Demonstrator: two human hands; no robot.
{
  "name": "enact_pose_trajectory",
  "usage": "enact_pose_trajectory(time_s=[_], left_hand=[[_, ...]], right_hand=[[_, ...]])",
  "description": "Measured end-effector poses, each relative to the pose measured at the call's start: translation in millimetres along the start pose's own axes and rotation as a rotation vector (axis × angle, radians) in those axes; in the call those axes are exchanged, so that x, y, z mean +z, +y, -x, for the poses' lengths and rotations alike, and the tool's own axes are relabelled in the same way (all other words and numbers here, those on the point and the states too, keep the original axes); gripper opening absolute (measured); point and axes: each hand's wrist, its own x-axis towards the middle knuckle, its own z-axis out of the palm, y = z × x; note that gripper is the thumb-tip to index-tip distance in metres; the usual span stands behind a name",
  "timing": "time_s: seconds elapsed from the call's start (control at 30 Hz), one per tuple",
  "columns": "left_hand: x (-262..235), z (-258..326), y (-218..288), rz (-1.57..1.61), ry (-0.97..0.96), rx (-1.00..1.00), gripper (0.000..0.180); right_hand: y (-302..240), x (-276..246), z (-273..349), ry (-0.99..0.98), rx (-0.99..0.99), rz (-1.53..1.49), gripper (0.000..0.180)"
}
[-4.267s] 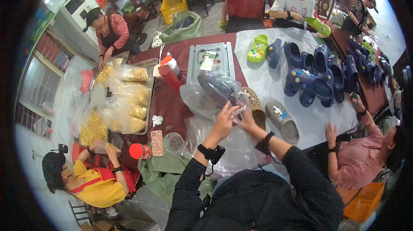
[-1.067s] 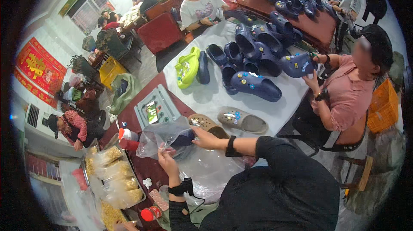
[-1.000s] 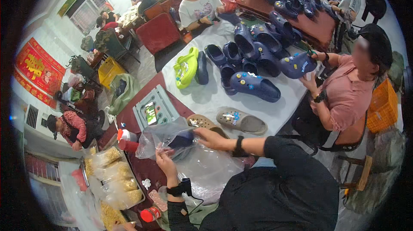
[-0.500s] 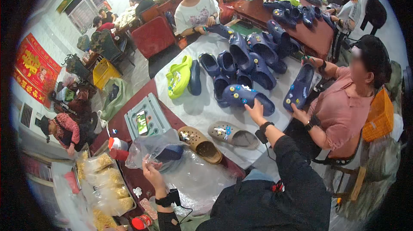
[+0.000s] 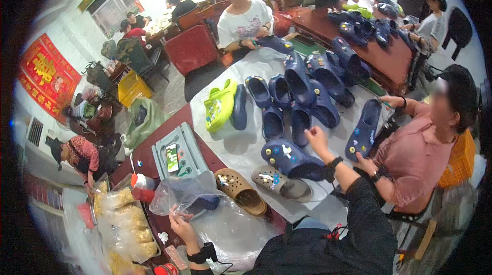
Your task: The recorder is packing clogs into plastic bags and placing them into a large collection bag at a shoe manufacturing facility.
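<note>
My left hand [image 5: 182,226] is closed on the edge of a clear plastic bag [image 5: 171,188], which has a navy clog [image 5: 205,203] in it. Just above a navy clog with flower and round charms [image 5: 289,157], my right hand [image 5: 318,139] is raised with fingers curled, apart from the clog; I see nothing in it. Nearer me lie a brown clog [image 5: 241,190] and a grey-brown clog [image 5: 282,182], both with charms. Beyond my right hand, several navy clogs [image 5: 300,83] stand grouped on a white sheet [image 5: 220,147], with a lime-green pair [image 5: 220,108] to their left.
A grey case [image 5: 182,154] carries a phone [image 5: 171,158]. Bags of small yellow pieces [image 5: 120,218] fill a tray at left. On the right a co-worker in pink [image 5: 420,147] holds a navy clog [image 5: 366,126]; another in white [image 5: 243,24] handles one across the table.
My right hand has let go of the charmed navy clog and lifted; that clog now lies nearer me. My left hand stays at the bag. The whole view has shifted slightly.
</note>
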Motion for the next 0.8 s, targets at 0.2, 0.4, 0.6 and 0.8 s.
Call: enact_pose_trajectory(time_s=[0.2,0.4,0.6,0.8], left_hand=[[2,2,4,-0.028,0.019,0.006,0.027],[1,3,6,-0.234,0.038,0.085,0.027],[4,21,4,-0.258,0.061,0.097,0.024],[-2,25,-8,-0.357,0.042,0.101,0.025]], right_hand=[[-10,34,-99,0.221,-0.085,0.175,0.043],[3,54,-179,0.212,0.246,0.189,0.069],[12,54,-186,0.178,0.180,0.171,0.053],[16,10,-137,-0.070,0.138,-0.690,0.029]])
